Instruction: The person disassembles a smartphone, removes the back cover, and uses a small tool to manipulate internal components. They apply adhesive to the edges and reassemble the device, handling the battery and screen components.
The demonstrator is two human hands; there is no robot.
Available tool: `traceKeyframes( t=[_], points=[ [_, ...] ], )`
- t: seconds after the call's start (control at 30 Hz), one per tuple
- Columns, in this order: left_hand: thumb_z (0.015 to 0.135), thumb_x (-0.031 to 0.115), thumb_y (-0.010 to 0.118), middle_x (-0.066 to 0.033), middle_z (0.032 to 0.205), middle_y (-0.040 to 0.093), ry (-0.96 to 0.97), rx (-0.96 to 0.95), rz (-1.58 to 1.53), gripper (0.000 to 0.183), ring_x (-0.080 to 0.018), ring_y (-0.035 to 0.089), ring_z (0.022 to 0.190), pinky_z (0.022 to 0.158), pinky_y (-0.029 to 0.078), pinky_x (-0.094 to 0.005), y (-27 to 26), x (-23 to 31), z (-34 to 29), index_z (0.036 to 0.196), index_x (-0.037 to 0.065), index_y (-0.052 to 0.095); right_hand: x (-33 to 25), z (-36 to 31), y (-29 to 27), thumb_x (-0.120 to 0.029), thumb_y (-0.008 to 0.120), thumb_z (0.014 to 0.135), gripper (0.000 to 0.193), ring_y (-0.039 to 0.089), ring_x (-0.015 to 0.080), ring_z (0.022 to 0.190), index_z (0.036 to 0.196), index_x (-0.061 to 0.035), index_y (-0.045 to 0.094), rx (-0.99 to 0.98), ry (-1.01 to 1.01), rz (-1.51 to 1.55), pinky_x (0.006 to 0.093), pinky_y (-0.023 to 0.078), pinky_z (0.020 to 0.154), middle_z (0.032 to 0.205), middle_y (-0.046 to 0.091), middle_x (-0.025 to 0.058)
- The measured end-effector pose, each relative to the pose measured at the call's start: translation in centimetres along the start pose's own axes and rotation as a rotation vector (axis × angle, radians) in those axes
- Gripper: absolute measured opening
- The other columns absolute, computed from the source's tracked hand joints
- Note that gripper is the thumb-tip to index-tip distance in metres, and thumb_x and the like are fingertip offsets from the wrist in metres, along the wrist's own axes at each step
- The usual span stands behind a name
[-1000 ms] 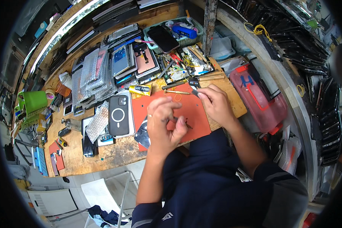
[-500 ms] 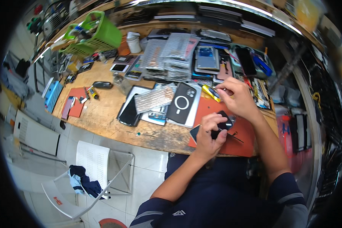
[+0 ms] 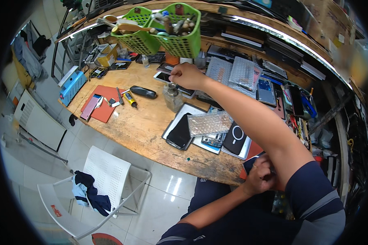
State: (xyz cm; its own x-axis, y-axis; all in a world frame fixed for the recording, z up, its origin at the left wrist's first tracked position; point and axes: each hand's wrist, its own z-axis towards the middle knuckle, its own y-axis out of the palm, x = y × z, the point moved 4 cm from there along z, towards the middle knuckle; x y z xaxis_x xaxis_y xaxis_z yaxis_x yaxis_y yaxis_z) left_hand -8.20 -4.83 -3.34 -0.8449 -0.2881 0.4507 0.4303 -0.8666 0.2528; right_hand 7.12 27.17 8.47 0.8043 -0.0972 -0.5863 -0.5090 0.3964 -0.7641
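Note:
My right hand (image 3: 187,76) reaches across the bench, its thumb and fingers pinched together just above the metal top of a clear glass bottle (image 3: 173,100). Whether something small is between the fingertips, or whether they touch the bottle, I cannot tell. My left hand (image 3: 259,175) is curled at the front edge of the bench, partly covered by my right arm; what it grips is hidden. A dark phone (image 3: 250,163) lies beside its fingers. Left of my right arm, a black phone (image 3: 179,136) and a bubble-wrap packet (image 3: 210,123) rest near a black case with a white ring (image 3: 235,138).
Green baskets of tools (image 3: 180,43) hang above the back of the wooden bench (image 3: 131,122). To the left are a red mat (image 3: 104,104), a yellow tube (image 3: 129,99) and a black oblong case (image 3: 143,92). Bubble-wrapped stacks (image 3: 243,75) stand behind my arm. A white chair (image 3: 106,171) is on the floor.
My right hand has moved from over the mat, near the left hand, leftward to the glass bottle. The view has swung left. The dark object in my left hand is no longer visible.

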Motion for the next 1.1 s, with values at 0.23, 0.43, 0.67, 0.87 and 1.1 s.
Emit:
traceKeyframes(
  t=[0.23,0.43,0.67,0.87,1.1],
  points=[
    [0.083,0.005,0.083,-0.0241,0.128,0.066,-0.026,-0.143,0.020,0.061,-0.0489,0.059,0.127,0.111,0.047,-0.0591,0.8,0.8,-0.9,0.133,-0.005,0.050,1.1,2.7,3.8,-0.025,0.069,0.091,0.023,0.074,0.0387,0.092,0.101,-0.0086,0.081,0.185,0.058,-0.111,0.0480,0.058,0.084,0.096,0.077,0.0201],
    [0.080,-0.002,0.082,-0.0210,0.125,0.068,0.071,-0.041,0.010,0.049,-0.0439,0.064,0.119,0.104,0.051,-0.0575,0.1,0.9,0.5,0.115,0.006,0.048,-5.2,-4.1,-2.1,-0.018,0.064,0.100,0.019,0.072,0.0408,0.084,0.104,-0.0043,0.076,0.453,-0.201,-0.150,0.0490,0.055,0.074,0.089,0.073,0.0204],
    [0.084,-0.001,0.080,-0.0173,0.120,0.072,0.013,-0.023,0.145,0.042,-0.0343,0.068,0.098,0.084,0.054,-0.0460,-0.1,1.8,2.6,0.108,0.008,0.048,-3.5,-21.1,-13.1,-0.005,0.059,0.103,0.013,0.068,0.0282,0.080,0.104,0.0028,0.069,0.594,-0.264,-0.090,0.0372,0.054,0.074,0.090,0.067,0.0152],
    [0.086,0.001,0.078,-0.0149,0.112,0.075,-0.156,-0.293,0.290,0.032,-0.0333,0.062,0.098,0.086,0.052,-0.0442,2.7,3.0,5.6,0.105,0.005,0.053,0.7,-40.8,-21.3,-0.012,0.061,0.102,0.012,0.068,0.0422,0.083,0.102,-0.0005,0.064,0.656,0.135,-0.281,0.0485,0.053,0.073,0.088,0.067,0.0210],
    [0.088,0.002,0.076,-0.0130,0.111,0.074,-0.146,-0.531,0.389,0.033,-0.0345,0.059,0.100,0.090,0.049,-0.0463,4.6,3.7,6.9,0.111,0.005,0.052,3.8,-54.0,-15.4,-0.017,0.066,0.101,0.022,0.068,0.0423,0.092,0.116,-0.0018,0.062,0.674,0.357,-0.367,0.0501,0.054,0.079,0.102,0.069,0.0198]
  ],
)
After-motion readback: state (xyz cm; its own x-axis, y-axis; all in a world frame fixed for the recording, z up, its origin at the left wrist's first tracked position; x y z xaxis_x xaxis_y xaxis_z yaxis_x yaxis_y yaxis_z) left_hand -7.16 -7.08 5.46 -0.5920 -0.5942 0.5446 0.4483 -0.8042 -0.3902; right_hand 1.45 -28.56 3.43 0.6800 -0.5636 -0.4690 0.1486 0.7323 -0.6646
